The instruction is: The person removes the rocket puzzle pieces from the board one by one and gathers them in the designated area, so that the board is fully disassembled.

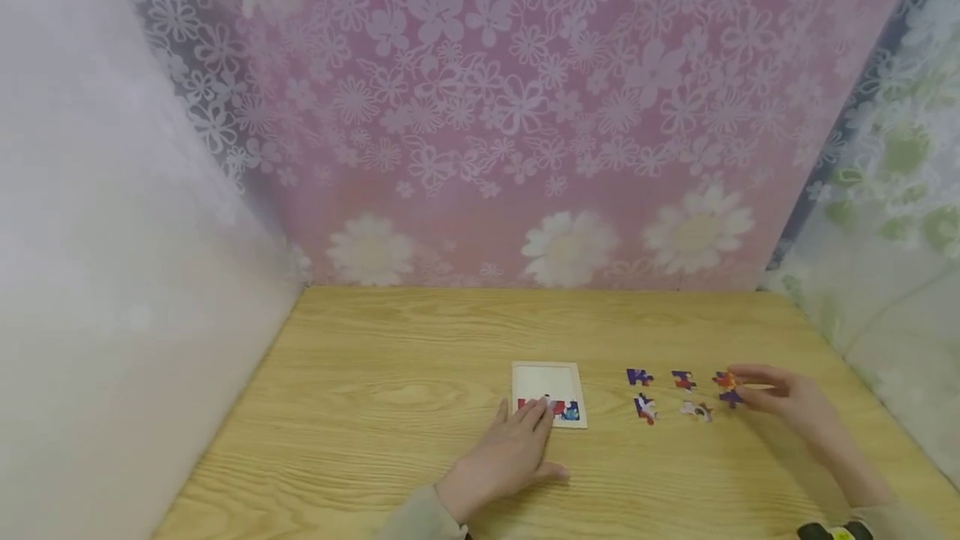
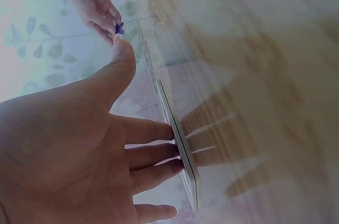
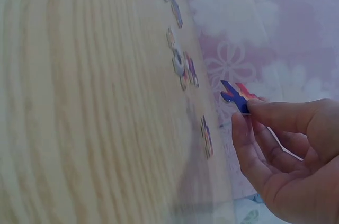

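Observation:
A pale wooden puzzle tray (image 1: 546,377) lies on the table, with a few coloured pieces fitted along its near edge. My left hand (image 1: 534,413) rests on the table, its straight fingers (image 2: 159,152) touching the tray's (image 2: 183,150) near left edge. To the right of the tray my right hand (image 1: 742,388) pinches a blue and red puzzle piece (image 1: 727,395) between thumb and fingers (image 3: 265,108), lifted just off the wood. The right wrist view shows that piece (image 3: 236,96) clearly. Several loose pieces (image 1: 643,408) lie between the tray and my right hand.
The wooden table (image 1: 375,407) is boxed in by a pink floral curtain (image 1: 525,107) at the back, a white wall on the left and a green floral curtain (image 1: 892,190) on the right. Loose pieces (image 3: 183,68) lie in two short rows.

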A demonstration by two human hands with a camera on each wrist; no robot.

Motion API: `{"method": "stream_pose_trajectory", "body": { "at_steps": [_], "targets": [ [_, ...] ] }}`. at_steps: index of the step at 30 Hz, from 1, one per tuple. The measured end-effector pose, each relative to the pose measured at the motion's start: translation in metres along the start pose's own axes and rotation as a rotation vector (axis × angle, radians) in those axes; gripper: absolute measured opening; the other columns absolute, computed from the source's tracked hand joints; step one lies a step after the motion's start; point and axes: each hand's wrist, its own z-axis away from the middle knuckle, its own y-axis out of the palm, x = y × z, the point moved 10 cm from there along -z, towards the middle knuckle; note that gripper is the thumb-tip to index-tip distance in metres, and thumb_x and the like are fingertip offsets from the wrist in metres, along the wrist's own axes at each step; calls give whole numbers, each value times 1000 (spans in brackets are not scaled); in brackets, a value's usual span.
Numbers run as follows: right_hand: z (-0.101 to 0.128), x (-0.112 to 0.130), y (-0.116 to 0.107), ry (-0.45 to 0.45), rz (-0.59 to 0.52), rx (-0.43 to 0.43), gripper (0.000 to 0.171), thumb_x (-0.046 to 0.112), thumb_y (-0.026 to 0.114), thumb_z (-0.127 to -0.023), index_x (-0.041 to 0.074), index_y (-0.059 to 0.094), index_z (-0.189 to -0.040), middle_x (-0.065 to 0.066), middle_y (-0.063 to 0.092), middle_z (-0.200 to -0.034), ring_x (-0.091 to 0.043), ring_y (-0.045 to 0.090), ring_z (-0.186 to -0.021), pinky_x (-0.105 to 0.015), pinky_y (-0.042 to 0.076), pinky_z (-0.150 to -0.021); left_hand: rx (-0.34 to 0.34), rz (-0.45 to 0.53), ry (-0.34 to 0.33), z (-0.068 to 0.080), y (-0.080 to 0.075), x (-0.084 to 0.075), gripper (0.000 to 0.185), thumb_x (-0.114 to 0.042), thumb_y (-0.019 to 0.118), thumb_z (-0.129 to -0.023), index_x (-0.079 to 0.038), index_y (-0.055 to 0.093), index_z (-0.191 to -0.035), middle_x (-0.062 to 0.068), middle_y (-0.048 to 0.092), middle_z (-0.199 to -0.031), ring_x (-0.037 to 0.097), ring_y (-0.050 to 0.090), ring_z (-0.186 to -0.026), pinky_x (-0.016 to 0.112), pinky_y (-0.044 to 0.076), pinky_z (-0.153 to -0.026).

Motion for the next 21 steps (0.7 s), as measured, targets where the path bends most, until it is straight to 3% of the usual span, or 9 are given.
{"method": "stream_pose_trajectory", "body": {
  "at_steps": [6,13,21],
  "targets": [
    [4,-10,-4,25,106,25,48,23,60,-90,-4,49,-128,17,61,-107,2,60,-84,-23,52,-69,18,10,-4,-4,3,-1,87,-70,28,-83,-9,29,-144,6,24,-151,21,26,-137,53,24,-107],
    [3,-19,-3,54,244,27,48,28,62,-88,-4,54,-124,-18,62,-113,5,57,-78,-23,49,-65,36,-3,-15,-4,5,-1,87,-71,27,-83,-10,28,-145,5,22,-152,20,25,-138,51,24,-108],
    [7,-28,-1,73,202,39,48,22,67,-84,-9,54,-119,-20,65,-104,3,58,-77,-20,49,-67,22,3,-23,-2,4,0,87,-70,30,-82,-9,30,-144,7,24,-151,21,27,-137,52,24,-107]
  ]
}}
